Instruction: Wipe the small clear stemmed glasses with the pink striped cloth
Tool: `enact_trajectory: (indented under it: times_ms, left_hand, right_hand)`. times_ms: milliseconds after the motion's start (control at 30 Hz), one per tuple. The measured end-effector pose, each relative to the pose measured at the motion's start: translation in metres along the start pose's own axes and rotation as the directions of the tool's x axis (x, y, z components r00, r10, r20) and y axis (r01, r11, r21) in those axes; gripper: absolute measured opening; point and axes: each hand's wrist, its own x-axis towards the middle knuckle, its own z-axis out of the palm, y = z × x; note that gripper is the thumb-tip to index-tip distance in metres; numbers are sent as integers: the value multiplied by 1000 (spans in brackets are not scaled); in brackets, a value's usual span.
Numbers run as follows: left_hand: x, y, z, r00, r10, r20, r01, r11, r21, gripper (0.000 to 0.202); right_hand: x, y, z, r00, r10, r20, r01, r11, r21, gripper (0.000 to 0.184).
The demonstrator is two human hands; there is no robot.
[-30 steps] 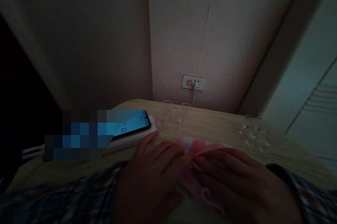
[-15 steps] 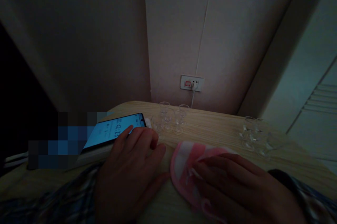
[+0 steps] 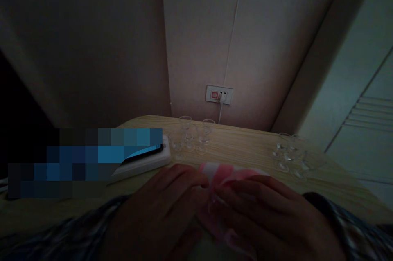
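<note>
A pink and white cloth (image 3: pixel 221 173) lies on the wooden table in front of me. My right hand (image 3: pixel 273 212) rests over it, its fingers bent and closed on the fabric. Small pale glints show by the right fingertips, too dark to identify. My left hand (image 3: pixel 162 208) is beside the cloth's left edge, fingers curled together and meeting the right fingertips. What the left fingers pinch, if anything, is hidden. Beyond the hands, several small clear stemmed glasses (image 3: pixel 188 132) stand at the middle back of the table.
Another group of small clear glasses (image 3: pixel 288 152) is on the right side of the table (image 3: pixel 242 142). At left, a phone (image 3: pixel 144 152) lies on a white box (image 3: pixel 166 154), partly covered by blurred blocks. Behind, a wall socket (image 3: pixel 219 94) holds a plug with a white cable.
My left hand has moved right, away from the phone, to the cloth and my right hand. Its fingers have drawn together. The right hand stays on the cloth. The view has shifted slightly.
</note>
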Motion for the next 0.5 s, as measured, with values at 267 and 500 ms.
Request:
enact_trajectory:
  times_ms: [267, 500]
  left_hand:
    - [3, -8, -4, 974, -1, 224, 28, 993, -114, 26]
    - [-1, -8, -7, 987, -23, 160, 15, 999, 47, 32]
  right_hand:
    - [10, -2, -3, 1000, -17, 6, 17, 1000, 14, 24]
    - [12, -3, 2, 995, -36, -89, 40, 998, 40, 21]
